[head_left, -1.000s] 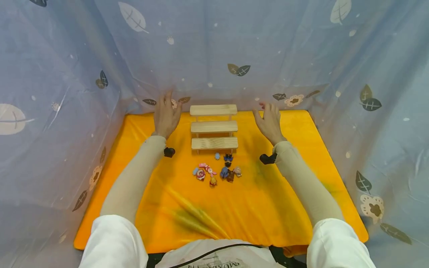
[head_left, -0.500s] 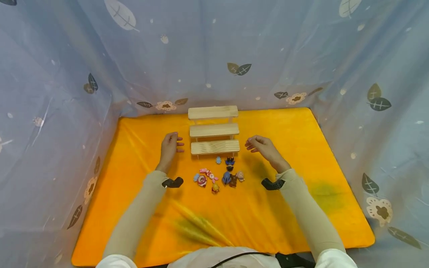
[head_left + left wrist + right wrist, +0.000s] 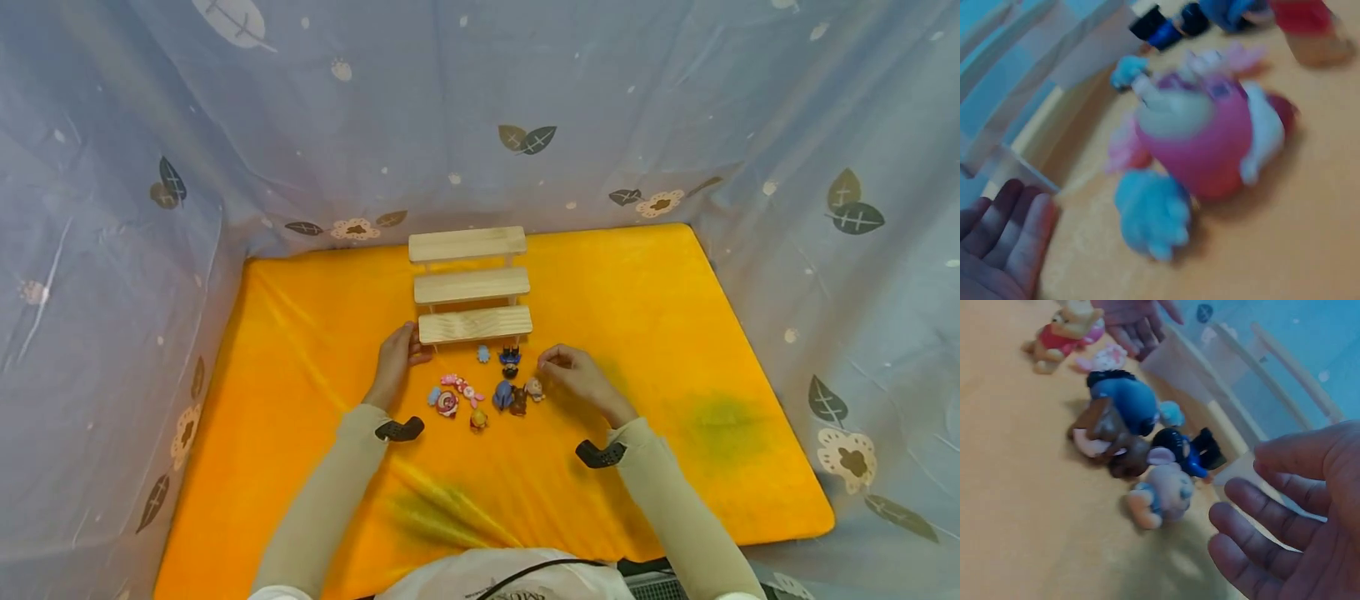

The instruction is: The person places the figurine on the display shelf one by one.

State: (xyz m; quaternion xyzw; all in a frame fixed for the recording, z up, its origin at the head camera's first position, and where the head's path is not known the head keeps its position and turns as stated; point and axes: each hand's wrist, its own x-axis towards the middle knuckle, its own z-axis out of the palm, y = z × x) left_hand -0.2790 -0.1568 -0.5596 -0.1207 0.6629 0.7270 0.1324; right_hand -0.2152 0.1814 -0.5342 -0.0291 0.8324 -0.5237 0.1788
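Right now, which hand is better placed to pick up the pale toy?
Probably the right hand: it is free and close beside the pale toy. The left hand is across the other toys, near the wooden shelf.

Smooth, grained wood of the tiered stand point(image 3: 471, 286), plastic-looking figurines point(image 3: 1125, 403), softly glossy orange cloth point(image 3: 637, 317).

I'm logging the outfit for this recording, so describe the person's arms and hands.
The left hand and right hand are bare, without gloves. Beige sleeves cover both forearms to the wrists, with white sleeves showing at the head view's bottom edge. From each wrist juts a bent black piece dotted with small holes. No cable shows on either arm.
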